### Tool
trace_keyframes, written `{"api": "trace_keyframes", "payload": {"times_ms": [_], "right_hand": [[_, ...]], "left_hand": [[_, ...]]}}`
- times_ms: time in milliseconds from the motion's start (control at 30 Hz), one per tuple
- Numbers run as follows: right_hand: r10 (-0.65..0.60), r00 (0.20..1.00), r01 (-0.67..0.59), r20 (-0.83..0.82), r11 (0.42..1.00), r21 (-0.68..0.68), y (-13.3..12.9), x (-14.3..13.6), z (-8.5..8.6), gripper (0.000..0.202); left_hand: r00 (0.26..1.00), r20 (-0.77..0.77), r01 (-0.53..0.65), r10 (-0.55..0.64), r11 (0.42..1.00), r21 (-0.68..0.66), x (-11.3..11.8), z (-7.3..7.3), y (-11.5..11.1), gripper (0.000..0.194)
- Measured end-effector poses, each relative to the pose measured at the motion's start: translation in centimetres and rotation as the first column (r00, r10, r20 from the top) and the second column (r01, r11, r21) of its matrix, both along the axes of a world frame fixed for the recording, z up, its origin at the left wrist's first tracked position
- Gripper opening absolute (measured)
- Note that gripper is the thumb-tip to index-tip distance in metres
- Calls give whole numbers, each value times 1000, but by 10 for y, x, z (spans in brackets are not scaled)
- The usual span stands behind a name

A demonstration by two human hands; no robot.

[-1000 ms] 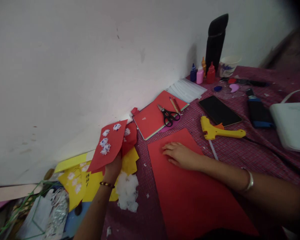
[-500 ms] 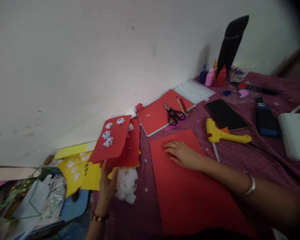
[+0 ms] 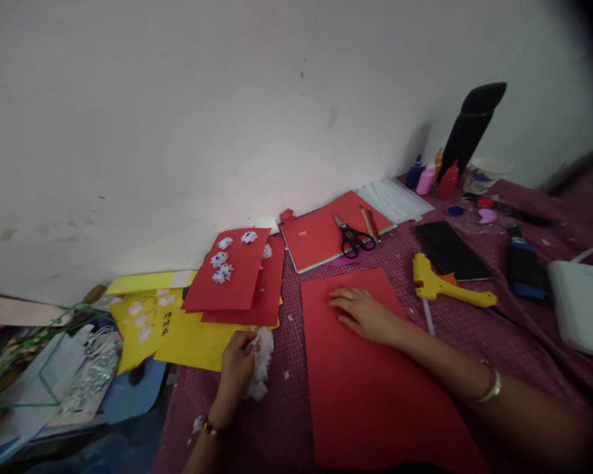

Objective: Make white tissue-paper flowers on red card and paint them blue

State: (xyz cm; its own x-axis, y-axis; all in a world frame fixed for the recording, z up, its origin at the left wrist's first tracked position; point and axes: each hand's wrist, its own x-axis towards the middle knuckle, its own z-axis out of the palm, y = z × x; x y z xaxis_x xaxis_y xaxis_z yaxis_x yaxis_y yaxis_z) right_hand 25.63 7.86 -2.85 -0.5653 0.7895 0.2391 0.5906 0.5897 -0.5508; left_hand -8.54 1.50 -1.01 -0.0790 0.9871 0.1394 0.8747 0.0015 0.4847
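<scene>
My right hand (image 3: pixel 358 313) lies flat, fingers stretched out, on a large plain red sheet of paper (image 3: pixel 360 388). My left hand (image 3: pixel 238 368) is closed at the edge of a heap of crumpled white tissue paper (image 3: pixel 261 365), its fingers pinching the tissue and partly covering it. Just beyond that hand, a red card (image 3: pixel 237 283) decorated with several white-and-blue paper flowers (image 3: pixel 222 273) overlaps a second red card (image 3: pixel 271 289). Yellow paper (image 3: pixel 197 345) shows beneath both cards.
Black-handled scissors (image 3: pixel 353 238) and colored pencils (image 3: pixel 368 222) rest on a red paper stack (image 3: pixel 316 234). A yellow glue gun (image 3: pixel 449 286), a phone (image 3: pixel 452 250) and paint bottles (image 3: pixel 427 179) stand to the right. White glue sticks (image 3: pixel 395 201) lie near the wall.
My left hand has moved from the red card's lower edge to the white tissue and closed on it. The lifted card now lies flatter. My right hand stays on the red sheet.
</scene>
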Motion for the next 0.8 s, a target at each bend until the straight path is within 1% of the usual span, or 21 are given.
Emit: {"api": "trace_keyframes", "payload": {"times_ms": [67, 200, 267, 333, 400, 433, 533, 567, 600, 633, 700, 733, 767, 800], "right_hand": [[2, 1000, -2, 11, 1000, -1, 0, 0, -1, 33], [11, 1000, -10, 19, 1000, -6, 1, 1, -2, 34], [18, 1000, -18, 25, 1000, -6, 1, 1, -2, 34], [25, 999, -25, 33, 1000, -1, 1, 2, -3, 34], [27, 999, -27, 36, 1000, 3, 2, 2, -3, 34], [25, 999, -25, 37, 1000, 1, 2, 2, -3, 34], [16, 999, -16, 37, 1000, -12, 1, 2, 0, 33], [14, 999, -13, 38, 1000, -17, 0, 1, 2, 33], [10, 999, -10, 37, 1000, -23, 0, 1, 4, 33], [7, 999, -6, 36, 1000, -30, -1, 0, 6, 33], [1, 1000, 0, 31, 999, -40, -1, 0, 8, 32], [-2, 1000, 3, 28, 999, -44, -2, 0, 9, 32], [-4, 1000, 5, 25, 999, -45, -2, 0, 10, 32], [-6, 1000, 8, 24, 999, -46, -2, 1, 10, 32]], "left_hand": [[997, 8, 82, -82, 997, 3, 17, 2, -7, 14], [972, -22, 232, -232, 973, -11, 48, 7, -22, 20], [957, -52, 286, -287, 958, -24, 53, 10, -24, 21], [948, -91, 304, -305, 952, -24, 49, 16, -22, 21], [953, -138, 272, -270, 962, -5, 38, 26, -19, 26], [960, -160, 236, -231, 972, 13, 32, 31, -18, 30], [962, -264, 107, -73, 987, 120, 22, 44, -22, 39], [945, -324, 98, -35, 978, 182, 23, 45, -26, 40], [928, -369, 137, -41, 962, 237, 27, 43, -31, 39], [917, -390, 208, -86, 936, 283, 33, 39, -38, 38], [857, -410, 440, -312, 857, 268, 49, 26, -54, 43], [804, -404, 559, -437, 788, 259, 58, 18, -61, 46], [740, -397, 648, -543, 735, 201, 66, 11, -68, 49], [691, -385, 702, -612, 695, 157, 73, 4, -73, 54]]}}
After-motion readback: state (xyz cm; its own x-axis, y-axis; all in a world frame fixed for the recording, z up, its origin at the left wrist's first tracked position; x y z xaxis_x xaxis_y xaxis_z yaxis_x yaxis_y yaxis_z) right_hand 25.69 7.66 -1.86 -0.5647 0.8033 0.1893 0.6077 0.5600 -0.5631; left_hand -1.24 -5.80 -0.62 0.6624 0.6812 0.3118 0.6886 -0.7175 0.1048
